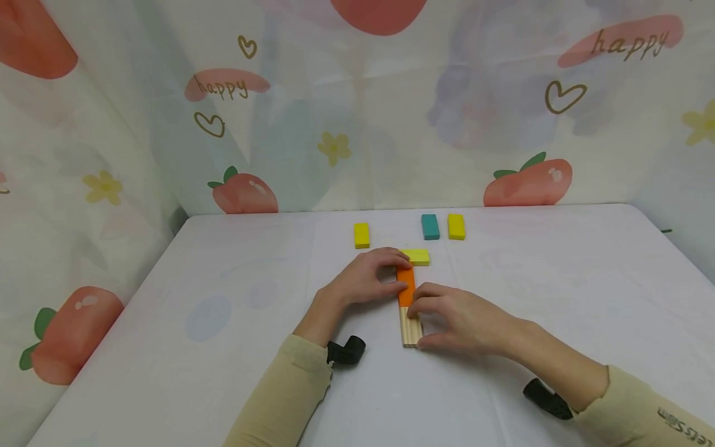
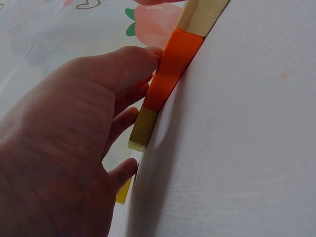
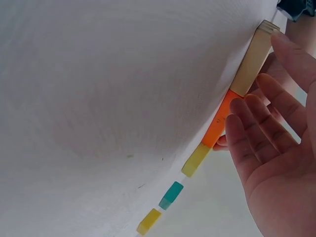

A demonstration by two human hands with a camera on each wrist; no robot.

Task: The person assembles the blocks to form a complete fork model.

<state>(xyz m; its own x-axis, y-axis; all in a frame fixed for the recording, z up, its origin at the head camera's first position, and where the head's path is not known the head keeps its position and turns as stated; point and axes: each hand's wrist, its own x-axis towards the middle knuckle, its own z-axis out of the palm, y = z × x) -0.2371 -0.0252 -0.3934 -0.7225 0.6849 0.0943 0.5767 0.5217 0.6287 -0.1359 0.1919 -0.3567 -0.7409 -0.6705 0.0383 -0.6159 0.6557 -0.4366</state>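
A row of blocks runs away from me in the head view. Nearest is a plain wood block [image 1: 411,335] with lengthwise lines, then an orange block [image 1: 406,287], and a yellow block [image 1: 418,257] lies crosswise at the far end. My left hand [image 1: 365,276] is on the row's left side, thumb touching the orange block and fingertips by the yellow one. From the right, my right hand [image 1: 466,320] rests its thumb at the wood block's near end and its fingertips close to the orange joint. In the right wrist view the right fingers [image 3: 242,133] are loosely extended.
Beyond the row stand a yellow block [image 1: 362,236] at left, a teal block [image 1: 430,227] and another yellow block [image 1: 456,227] at right. A white cloth [image 1: 223,385] covers the table, and a printed curtain [image 1: 391,124] hangs behind it. Each wrist carries a black camera [image 1: 346,351].
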